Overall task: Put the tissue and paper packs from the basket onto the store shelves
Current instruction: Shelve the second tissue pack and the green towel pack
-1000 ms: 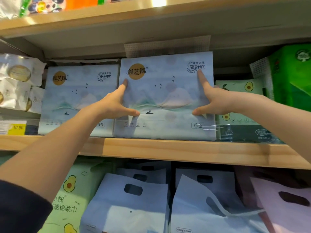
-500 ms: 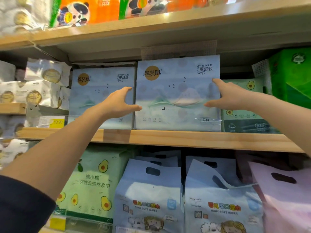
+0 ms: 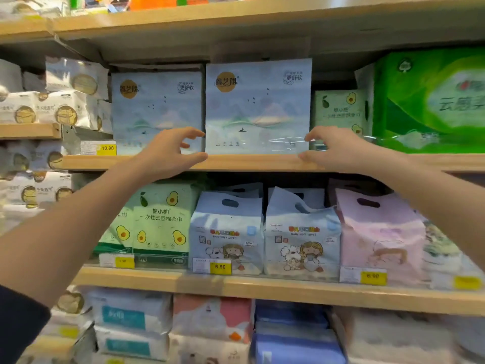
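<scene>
A pale blue tissue pack (image 3: 258, 101) with a gold round logo stands upright on the wooden shelf (image 3: 249, 162), next to a matching pack (image 3: 157, 106) on its left. My left hand (image 3: 170, 151) hovers at the pack's lower left corner, fingers spread and curled, holding nothing. At the lower right corner my right hand (image 3: 333, 148) is open too, its thumb near the shelf edge. Both hands look just clear of the pack. The basket is out of view.
A green pack (image 3: 430, 101) and an avocado-print pack (image 3: 338, 109) stand to the right. White packs (image 3: 52, 106) fill the left. Baby wipes bags (image 3: 228, 232) and a pink bag (image 3: 378, 232) line the shelf below, with yellow price tags (image 3: 220, 267) on its edge.
Both hands have left the blue pack's face and dropped to its lower corners. My view has pulled back and down, so lower shelves show.
</scene>
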